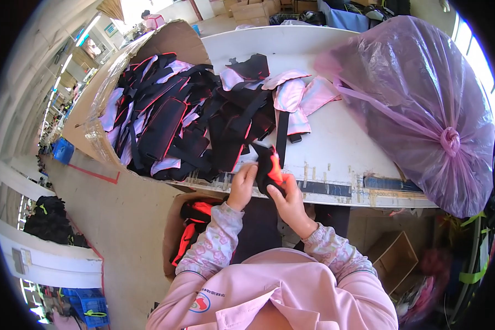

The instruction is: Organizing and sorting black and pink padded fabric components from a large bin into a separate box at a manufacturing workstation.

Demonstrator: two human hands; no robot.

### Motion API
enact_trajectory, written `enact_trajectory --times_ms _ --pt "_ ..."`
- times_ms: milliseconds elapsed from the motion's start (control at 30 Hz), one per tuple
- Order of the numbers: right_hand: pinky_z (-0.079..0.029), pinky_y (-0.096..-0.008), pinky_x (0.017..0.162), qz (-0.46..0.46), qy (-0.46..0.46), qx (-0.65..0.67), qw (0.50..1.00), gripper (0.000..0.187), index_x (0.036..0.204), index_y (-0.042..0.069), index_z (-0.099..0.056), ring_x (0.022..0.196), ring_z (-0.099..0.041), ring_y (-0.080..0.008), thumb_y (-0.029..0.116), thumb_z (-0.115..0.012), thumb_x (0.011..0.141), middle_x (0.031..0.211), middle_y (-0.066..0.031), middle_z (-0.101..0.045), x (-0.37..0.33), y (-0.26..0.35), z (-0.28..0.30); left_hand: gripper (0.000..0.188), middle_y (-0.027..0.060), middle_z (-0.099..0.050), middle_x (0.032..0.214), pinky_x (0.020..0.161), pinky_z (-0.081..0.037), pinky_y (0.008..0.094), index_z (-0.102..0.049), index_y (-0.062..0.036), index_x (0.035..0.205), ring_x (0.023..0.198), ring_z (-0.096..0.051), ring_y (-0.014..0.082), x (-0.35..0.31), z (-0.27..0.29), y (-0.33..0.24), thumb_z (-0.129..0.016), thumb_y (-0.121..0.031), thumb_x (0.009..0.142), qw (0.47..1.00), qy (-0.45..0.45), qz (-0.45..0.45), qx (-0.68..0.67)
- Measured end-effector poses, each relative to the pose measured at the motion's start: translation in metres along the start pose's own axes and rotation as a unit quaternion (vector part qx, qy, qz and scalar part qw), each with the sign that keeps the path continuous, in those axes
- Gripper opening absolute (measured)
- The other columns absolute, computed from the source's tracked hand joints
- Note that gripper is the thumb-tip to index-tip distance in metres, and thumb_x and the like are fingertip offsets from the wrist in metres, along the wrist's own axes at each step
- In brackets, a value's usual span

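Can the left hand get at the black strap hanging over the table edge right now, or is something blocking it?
Probably yes. The black strap lies bare just above both hands, but the left hand is gripping the black-and-red fabric piece and must release first.

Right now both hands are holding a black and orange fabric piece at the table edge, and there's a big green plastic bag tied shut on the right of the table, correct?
Not quite: the tied plastic bag is purple, not green, as the head view shows. The rest holds: the left hand and right hand hold the black and orange fabric piece at the table edge.

Both hands, left hand [243, 186] and right hand [289, 202], gripping black-and-red fabric piece [269, 168] at white worktop [335, 146] edge; fabric pile [176, 121] beyond.
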State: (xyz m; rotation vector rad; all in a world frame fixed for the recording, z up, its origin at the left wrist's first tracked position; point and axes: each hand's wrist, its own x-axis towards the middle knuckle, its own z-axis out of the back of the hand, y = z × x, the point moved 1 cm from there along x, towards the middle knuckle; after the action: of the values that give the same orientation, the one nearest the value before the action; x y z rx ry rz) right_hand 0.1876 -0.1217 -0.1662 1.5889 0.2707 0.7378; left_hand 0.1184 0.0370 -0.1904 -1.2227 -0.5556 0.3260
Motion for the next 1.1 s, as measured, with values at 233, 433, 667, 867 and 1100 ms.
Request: enact_trajectory --times_ms 233,433,667,867,1100 --pt "-0.048 -0.0424 0.056 0.070 0.099 -0.107 0.987 0.040 0.106 0.002 -0.048 0.066 -0.062 -0.0397 0.027 -0.066 0.082 0.073 -0.0208 -0.063 0.004 0.016 0.000 0.034 0.0035 -0.056 0.110 0.090 -0.041 0.0277 -0.052 -0.0058 0.117 0.101 -0.053 0.0133 -0.036 -0.021 -0.023 -0.042 -0.031 0.097 0.863 -0.039 0.219 -0.454" --pt "-0.048 -0.0393 0.056 0.019 0.290 -0.287 0.913 0.041 0.106 0.000 -0.048 0.064 -0.061 -0.0394 0.032 -0.062 0.085 0.068 -0.0207 -0.061 -0.005 0.011 -0.037 0.028 -0.0048 -0.047 0.065 0.054 -0.035 0.0241 -0.049 -0.0064 0.067 0.061 -0.040 0.0055 -0.045 0.036 -0.003 -0.059 -0.021 0.089 0.935 -0.332 0.088 -0.087" --pt "-0.047 -0.0483 0.060 -0.054 0.510 -0.143 0.846 0.040 0.070 -0.003 -0.055 0.066 -0.058 -0.0427 0.032 -0.054 0.088 0.068 -0.0255 -0.058 -0.065 0.024 -0.091 0.037 0.0009 -0.043 0.054 0.049 -0.035 0.0294 -0.048 -0.0022 0.062 0.055 -0.038 0.0079 -0.141 0.207 0.100 -0.068 -0.026 0.081 0.821 -0.480 0.113 0.286" --pt "-0.045 -0.0472 0.057 -0.034 0.621 -0.093 0.778 0.033 0.074 -0.001 -0.056 0.065 -0.057 -0.0417 0.028 -0.055 0.088 0.069 -0.0241 -0.057 -0.082 0.036 -0.083 0.023 0.0208 -0.063 0.075 0.063 -0.048 0.0424 -0.066 -0.0035 0.080 0.071 -0.063 0.0318 -0.278 0.321 0.107 -0.059 -0.026 0.082 0.654 -0.536 0.322 0.425" --pt "-0.043 -0.0391 0.086 0.256 0.429 -0.123 0.857 0.033 0.101 0.001 -0.057 0.099 -0.053 -0.0346 0.010 -0.068 0.071 0.100 -0.0164 -0.057 0.014 0.018 -0.104 0.039 0.0166 -0.064 0.101 0.080 -0.048 0.0452 -0.066 -0.0106 0.104 0.098 -0.059 0.0364 -0.438 0.390 0.147 -0.047 -0.039 0.085 0.561 -0.139 0.581 0.573"
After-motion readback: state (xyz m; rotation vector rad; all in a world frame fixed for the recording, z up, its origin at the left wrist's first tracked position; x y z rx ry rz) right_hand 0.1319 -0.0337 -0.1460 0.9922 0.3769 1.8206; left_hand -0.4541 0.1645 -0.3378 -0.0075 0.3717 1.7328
